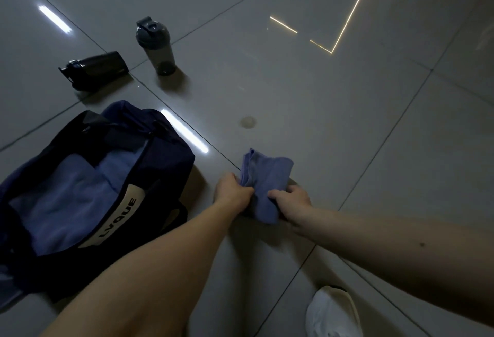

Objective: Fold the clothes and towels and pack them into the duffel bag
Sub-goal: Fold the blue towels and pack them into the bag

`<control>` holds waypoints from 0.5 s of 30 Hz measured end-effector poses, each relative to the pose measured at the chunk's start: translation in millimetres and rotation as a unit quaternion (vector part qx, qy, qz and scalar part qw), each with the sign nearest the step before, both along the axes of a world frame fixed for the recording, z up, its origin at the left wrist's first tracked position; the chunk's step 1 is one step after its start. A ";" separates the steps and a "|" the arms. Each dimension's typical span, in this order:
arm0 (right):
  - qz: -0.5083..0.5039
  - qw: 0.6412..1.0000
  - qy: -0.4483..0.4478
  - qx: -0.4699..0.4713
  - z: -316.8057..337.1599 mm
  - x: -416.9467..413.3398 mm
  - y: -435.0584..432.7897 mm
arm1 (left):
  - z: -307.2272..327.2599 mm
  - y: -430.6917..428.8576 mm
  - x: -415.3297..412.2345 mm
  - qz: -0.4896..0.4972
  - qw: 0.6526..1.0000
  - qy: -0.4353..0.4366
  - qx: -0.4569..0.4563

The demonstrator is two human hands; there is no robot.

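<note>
Left hand (233,189) and right hand (290,201) are both gripping a folded blue cloth towel (263,176) at lower centre, right of the open navy duffel bag (165,160).

Left hand (232,191) and right hand (291,201) outstretched, close together; both clenched on the towel (264,173)

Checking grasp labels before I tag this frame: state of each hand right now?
Left hand: closed, gripping the left edge of the folded blue towel on the floor.
Right hand: closed, gripping the same towel's near right edge.
</note>
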State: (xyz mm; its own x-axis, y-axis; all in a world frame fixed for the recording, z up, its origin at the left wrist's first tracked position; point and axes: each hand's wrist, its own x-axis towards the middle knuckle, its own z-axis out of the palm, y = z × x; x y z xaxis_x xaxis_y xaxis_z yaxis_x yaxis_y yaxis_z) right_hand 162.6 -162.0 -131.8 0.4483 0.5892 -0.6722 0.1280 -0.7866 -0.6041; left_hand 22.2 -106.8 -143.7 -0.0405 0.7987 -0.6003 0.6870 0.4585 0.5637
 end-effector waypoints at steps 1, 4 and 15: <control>0.011 1.000 -0.003 0.014 8.0 0.3 4.5 | 8.7 1.5 -1.1 0.011 1.000 -0.021 0.010; 0.067 0.996 -0.039 0.054 43.8 0.0 21.5 | 46.4 10.1 -6.7 0.027 0.995 -0.061 0.068; 0.262 0.925 -0.118 0.249 205.8 -49.8 76.5 | 228.2 67.8 -84.7 -0.147 0.973 -0.030 0.176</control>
